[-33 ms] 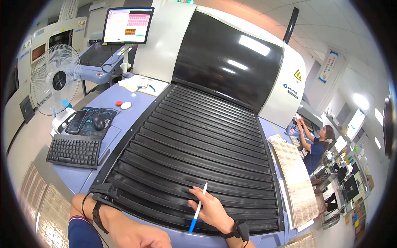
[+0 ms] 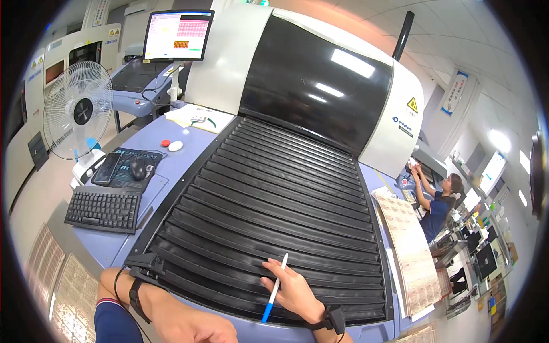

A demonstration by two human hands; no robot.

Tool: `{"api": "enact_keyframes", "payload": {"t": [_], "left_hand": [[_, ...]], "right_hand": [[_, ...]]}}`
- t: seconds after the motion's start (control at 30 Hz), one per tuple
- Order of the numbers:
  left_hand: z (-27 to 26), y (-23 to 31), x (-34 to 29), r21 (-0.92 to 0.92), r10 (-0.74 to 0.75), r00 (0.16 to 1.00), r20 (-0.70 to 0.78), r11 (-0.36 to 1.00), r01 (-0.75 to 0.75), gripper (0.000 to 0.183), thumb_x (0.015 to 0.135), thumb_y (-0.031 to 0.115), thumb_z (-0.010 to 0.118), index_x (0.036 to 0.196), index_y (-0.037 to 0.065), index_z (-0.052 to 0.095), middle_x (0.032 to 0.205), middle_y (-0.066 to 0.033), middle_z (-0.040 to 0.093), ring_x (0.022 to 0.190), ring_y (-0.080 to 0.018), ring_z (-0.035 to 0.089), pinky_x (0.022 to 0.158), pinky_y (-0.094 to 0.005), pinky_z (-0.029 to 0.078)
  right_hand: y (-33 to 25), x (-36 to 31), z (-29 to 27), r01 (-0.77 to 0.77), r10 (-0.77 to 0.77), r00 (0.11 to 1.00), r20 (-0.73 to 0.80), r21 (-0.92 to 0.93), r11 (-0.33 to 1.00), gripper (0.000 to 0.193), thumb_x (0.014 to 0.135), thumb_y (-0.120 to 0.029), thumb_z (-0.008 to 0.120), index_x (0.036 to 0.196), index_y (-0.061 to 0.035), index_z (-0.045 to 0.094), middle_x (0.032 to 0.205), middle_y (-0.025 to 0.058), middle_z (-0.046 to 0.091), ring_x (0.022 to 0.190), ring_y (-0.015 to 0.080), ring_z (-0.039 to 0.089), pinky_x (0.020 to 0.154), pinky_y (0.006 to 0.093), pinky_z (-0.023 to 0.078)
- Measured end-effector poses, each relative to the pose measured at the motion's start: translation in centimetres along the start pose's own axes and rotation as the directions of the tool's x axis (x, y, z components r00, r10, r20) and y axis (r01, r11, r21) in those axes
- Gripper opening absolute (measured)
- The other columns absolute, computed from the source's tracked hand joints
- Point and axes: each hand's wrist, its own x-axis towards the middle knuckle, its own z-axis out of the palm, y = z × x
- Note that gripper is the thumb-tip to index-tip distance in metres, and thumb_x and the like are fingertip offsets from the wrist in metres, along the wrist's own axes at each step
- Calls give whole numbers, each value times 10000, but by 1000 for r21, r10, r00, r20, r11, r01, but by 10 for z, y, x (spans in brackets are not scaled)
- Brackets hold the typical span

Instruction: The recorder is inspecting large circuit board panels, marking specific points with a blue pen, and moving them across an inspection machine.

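Bright ceiling light, fisheye-bent edges

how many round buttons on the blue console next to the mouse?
2: red button and white button side by side on the blue console, beyond the mouse. More may be hidden.

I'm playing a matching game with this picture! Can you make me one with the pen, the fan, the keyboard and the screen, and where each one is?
Things:
1. pen
2. fan
3. keyboard
4. screen

Places:
A. on a stand at the top, lit up
B. in the right hand, on the black ribbed cover
C. flat on the blue desk, below the mouse
D. standing at the far left

Pairs: 1-B, 2-D, 3-C, 4-A
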Motion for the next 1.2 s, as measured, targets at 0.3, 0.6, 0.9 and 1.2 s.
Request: {"api": "enact_keyframes", "payload": {"t": [0.3,0.6,0.9,1.2], "left_hand": [[2,-4,2,130,10,1000,-23,992,-7,128,886,4,675,955,-103,664,800,-169,708,640,-177,685,509,-243,521],[3,-20,3,166,96,975,-199,984,-63,331,767,229,822,783,-77,697,627,-80,665,526,-102,616,439,-233,457],[-23,-29,7,529,105,986,-126,848,-23,358,796,189,793,954,-107,670,832,-243,682,721,-271,695,562,-329,547],[-9,-21,6,347,212,977,-34,919,-188,367,789,267,782,765,-80,664,640,-104,654,531,-150,619,444,-280,470]], "right_hand": [[-6,0,-5,-34,33,999,40,21,999,384,907,-257,660,1232,-73,569,1264,253,573,1069,428,612,856,443,545],[-2,3,-4,-16,16,999,42,0,1000,374,910,-253,654,1228,-74,575,1273,249,569,1095,424,602,876,447,536],[-13,2,-7,87,-90,995,-49,-55,995,375,859,-213,721,1170,-37,607,1199,255,618,886,409,669,781,412,556],[-16,3,-9,6,-5,1000,-15,15,1000,372,851,-208,727,1159,-33,611,1192,254,622,874,402,673,781,405,557]]}}
